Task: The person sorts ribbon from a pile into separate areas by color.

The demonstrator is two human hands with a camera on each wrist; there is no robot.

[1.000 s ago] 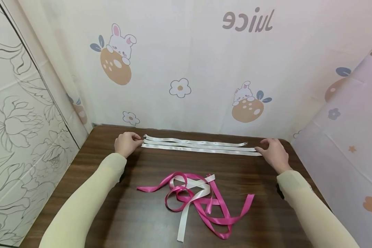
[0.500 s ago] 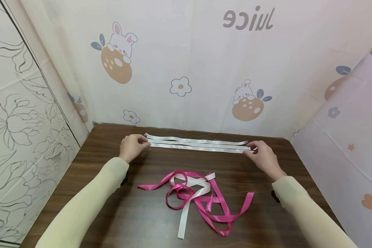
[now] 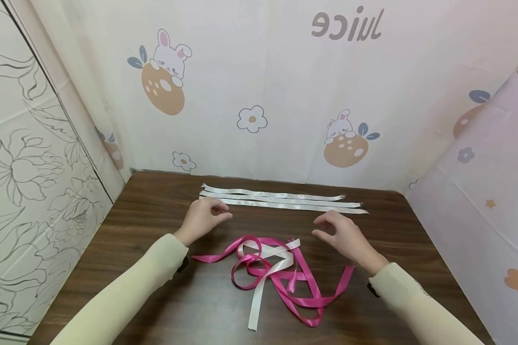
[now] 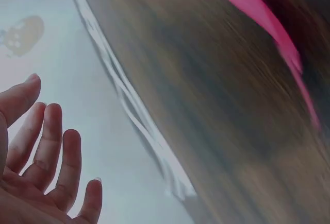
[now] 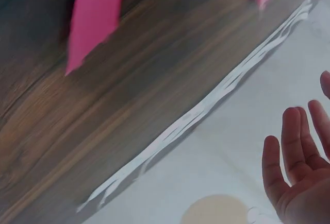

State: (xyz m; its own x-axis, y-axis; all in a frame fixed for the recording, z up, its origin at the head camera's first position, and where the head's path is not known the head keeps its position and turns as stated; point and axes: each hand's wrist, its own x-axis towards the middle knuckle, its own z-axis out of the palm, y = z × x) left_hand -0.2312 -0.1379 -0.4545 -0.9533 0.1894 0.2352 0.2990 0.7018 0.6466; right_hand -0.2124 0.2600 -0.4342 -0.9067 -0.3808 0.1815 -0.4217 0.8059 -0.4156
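Note:
Three white ribbons (image 3: 293, 202) lie side by side, stretched out lengthwise along the table's back edge. In front of them a loose tangle mixes pink ribbon (image 3: 312, 303) with one more white ribbon (image 3: 255, 302). My left hand (image 3: 202, 218) holds nothing, just in front of the left ends of the white ribbons, fingers loosely bent. Over the table between the white row and the tangle, my right hand (image 3: 345, 237) is also without anything in it. Both wrist views show spread fingers, the left hand (image 4: 51, 167) and the right hand (image 5: 299, 172) apart from the ribbons.
The dark brown wooden table (image 3: 155, 292) meets a pale printed curtain (image 3: 259, 72) behind its back edge. A white panel with line-drawn flowers (image 3: 26, 172) stands on the left, and more printed cloth (image 3: 492, 201) hangs on the right.
Both hands have let go of the ends of the white ribbons and come back toward the tangle, moving inward. The white ribbons stay in place along the back.

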